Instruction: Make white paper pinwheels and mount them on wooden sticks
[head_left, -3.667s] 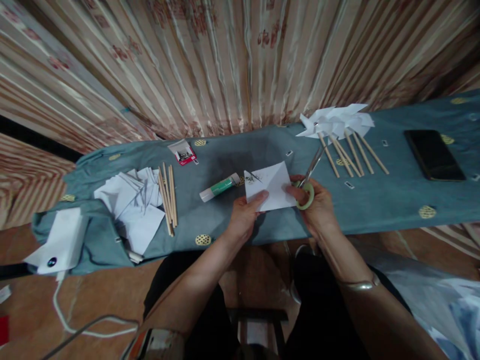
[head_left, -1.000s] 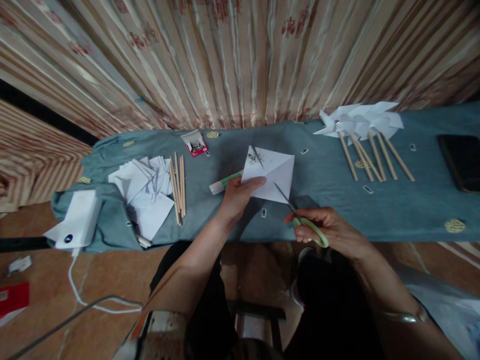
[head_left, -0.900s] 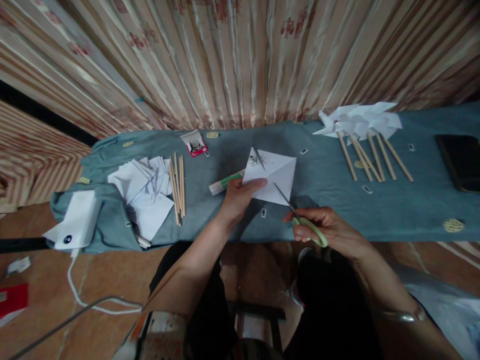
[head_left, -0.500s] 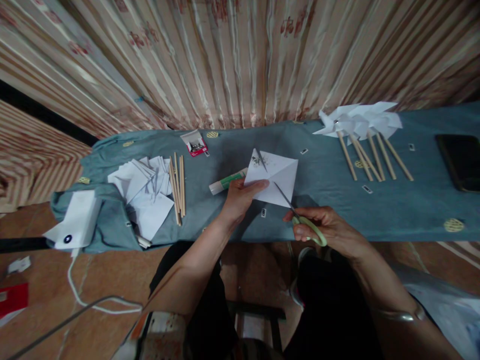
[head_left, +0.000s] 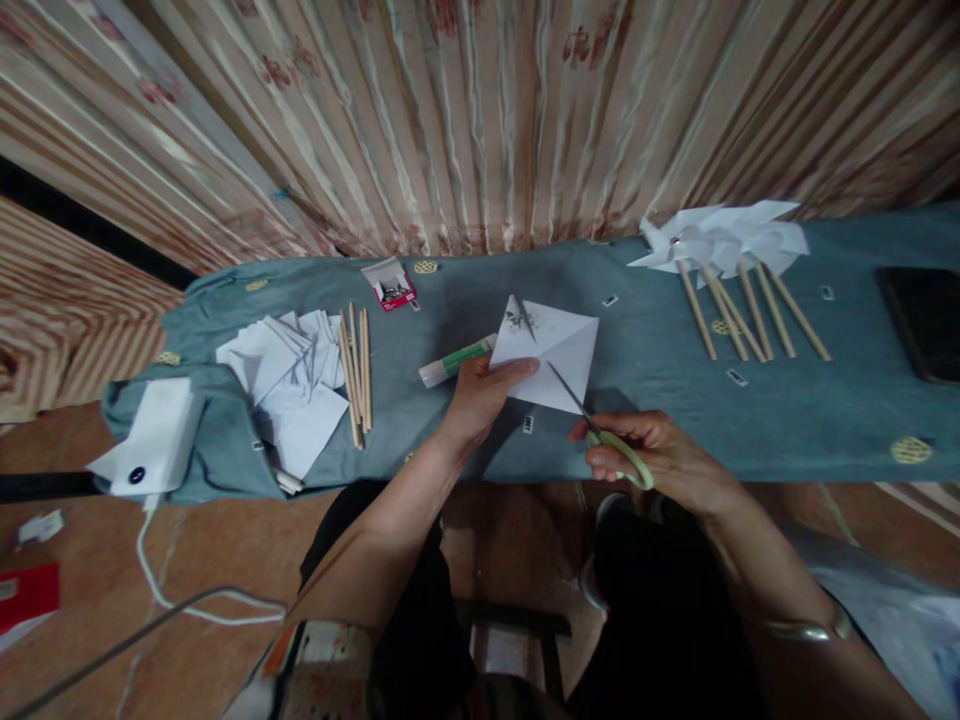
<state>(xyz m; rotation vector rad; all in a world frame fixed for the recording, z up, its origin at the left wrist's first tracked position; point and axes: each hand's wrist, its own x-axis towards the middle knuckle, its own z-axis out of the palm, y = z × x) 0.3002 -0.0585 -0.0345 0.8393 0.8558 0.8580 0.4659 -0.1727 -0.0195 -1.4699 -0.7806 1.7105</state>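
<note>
My left hand point(head_left: 478, 396) pinches the near left edge of a white creased paper square point(head_left: 553, 345), holding it just above the blue-grey cloth of the table point(head_left: 787, 400). My right hand point(head_left: 651, 458) grips green-handled scissors point(head_left: 606, 433). Their blades point up and left, and the tips lie on the paper's lower part along a diagonal crease.
A glue stick point(head_left: 454, 361) lies behind my left hand. Left of it are wooden sticks point(head_left: 355, 374), a pile of white paper squares point(head_left: 281, 380), a small red box of pins point(head_left: 391, 284) and a white device point(head_left: 148, 447). Finished paper pinwheels point(head_left: 724, 250) and a dark phone point(head_left: 925, 320) lie at the right.
3.7 s ago the scissors pointed away beside the paper; the right hand has since drawn back and turned the blades into the sheet. Over the last second the paper shifted slightly right.
</note>
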